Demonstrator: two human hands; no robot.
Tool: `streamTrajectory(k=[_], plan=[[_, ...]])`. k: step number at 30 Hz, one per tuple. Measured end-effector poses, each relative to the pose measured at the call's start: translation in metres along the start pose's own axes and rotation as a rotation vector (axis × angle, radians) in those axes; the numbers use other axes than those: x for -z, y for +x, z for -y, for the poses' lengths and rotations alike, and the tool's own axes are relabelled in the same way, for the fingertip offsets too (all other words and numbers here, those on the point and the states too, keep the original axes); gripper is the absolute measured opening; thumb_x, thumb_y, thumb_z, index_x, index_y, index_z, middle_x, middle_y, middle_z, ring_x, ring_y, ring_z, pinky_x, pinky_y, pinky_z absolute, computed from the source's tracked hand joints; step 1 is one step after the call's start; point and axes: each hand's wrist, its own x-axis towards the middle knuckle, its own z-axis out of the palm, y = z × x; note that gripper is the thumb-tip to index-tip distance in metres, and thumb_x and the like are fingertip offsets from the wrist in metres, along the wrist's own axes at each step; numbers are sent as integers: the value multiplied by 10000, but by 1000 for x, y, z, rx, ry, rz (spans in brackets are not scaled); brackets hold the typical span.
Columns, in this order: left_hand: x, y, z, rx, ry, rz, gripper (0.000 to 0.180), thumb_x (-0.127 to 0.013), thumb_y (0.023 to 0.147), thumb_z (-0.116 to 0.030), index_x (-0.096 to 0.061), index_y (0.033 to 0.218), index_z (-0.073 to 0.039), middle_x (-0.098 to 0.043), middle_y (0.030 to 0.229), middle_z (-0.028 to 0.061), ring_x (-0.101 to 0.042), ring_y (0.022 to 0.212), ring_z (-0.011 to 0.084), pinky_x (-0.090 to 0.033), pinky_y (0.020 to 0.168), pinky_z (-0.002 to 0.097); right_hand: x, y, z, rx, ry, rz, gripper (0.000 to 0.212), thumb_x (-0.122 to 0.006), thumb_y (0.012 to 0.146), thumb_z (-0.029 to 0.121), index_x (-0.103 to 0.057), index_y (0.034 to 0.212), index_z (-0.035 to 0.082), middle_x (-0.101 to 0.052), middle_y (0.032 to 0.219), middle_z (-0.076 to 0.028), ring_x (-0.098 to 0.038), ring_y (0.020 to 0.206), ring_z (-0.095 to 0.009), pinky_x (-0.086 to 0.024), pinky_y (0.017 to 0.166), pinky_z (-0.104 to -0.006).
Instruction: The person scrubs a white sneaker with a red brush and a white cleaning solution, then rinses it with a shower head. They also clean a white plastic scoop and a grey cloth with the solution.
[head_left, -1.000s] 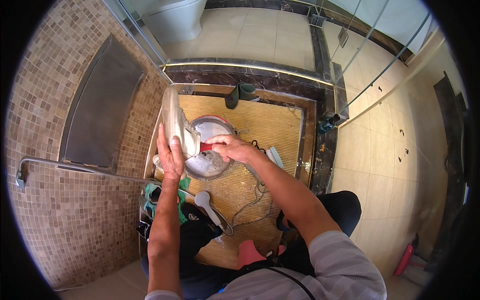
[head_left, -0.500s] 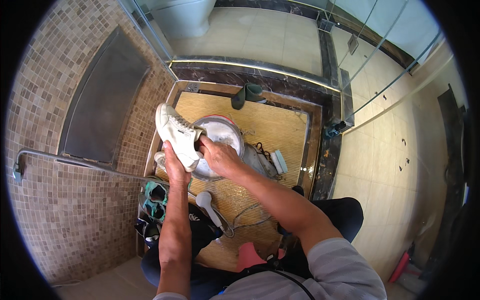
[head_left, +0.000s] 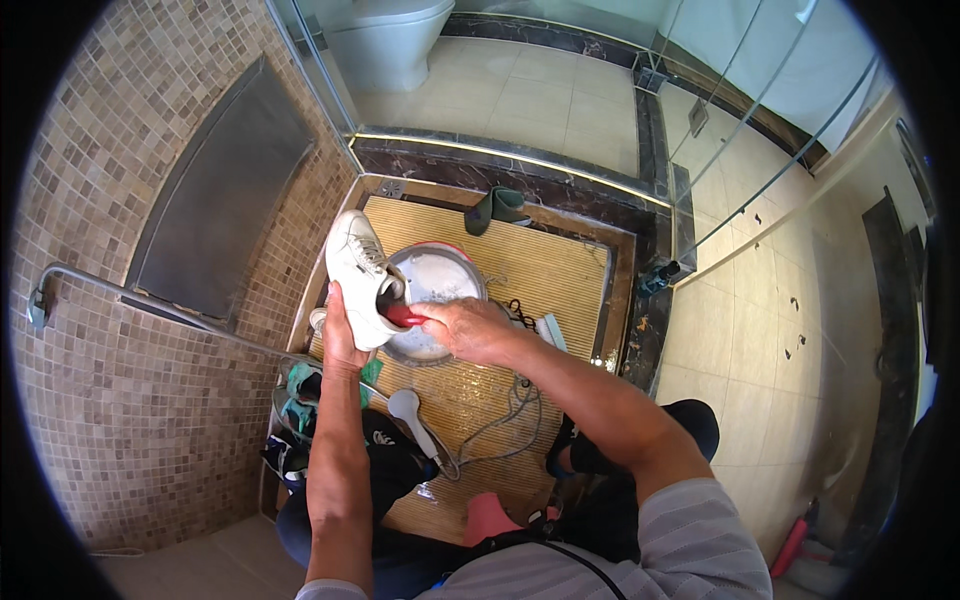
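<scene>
A white lace-up sneaker (head_left: 352, 262) is held up over the basin's left side, toe pointing away and its opening turned to the right. My left hand (head_left: 343, 335) grips it from below at the heel side. My right hand (head_left: 465, 328) is closed around a red handle (head_left: 402, 316) whose far end goes inside the shoe and is hidden there. Beneath and to the right stands a round grey basin (head_left: 418, 354) with white suds in it. Part of another light shoe (head_left: 318, 320) shows behind my left hand.
A white shower head (head_left: 405, 405) with a looping hose (head_left: 505, 425) lies on the ribbed yellow mat. Teal shoes (head_left: 300, 388) sit by the left wall. A scrubbing brush (head_left: 550, 330) lies beyond my right forearm. Dark green slippers (head_left: 495, 210) rest near the marble curb (head_left: 510, 176).
My right hand has drawn back to the right out of the shoe's opening, exposing the red handle. The sneaker has tilted slightly. The whole view has shifted a little.
</scene>
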Motion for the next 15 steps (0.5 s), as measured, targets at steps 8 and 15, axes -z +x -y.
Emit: streamTrajectory(k=[8, 15], plan=[[7, 0, -9, 22, 23, 27, 666, -403, 1085, -535, -441, 1523, -34, -607, 1431, 151, -615, 1285, 303, -491, 1109, 454, 2, -12, -1, 127, -64, -205, 383, -523, 1059, 255, -603, 1409, 121, -668, 848, -149, -679, 729, -310, -513, 628, -445], [0, -21, -16, -53, -43, 11, 666, -398, 1087, -543, -455, 1515, -35, -614, 1423, 128, -617, 1270, 288, -474, 1118, 440, 23, -53, 34, -83, 292, 94, 420, -527, 1057, 319, -594, 1431, 139, -721, 952, -175, -700, 803, -316, -539, 713, -413]])
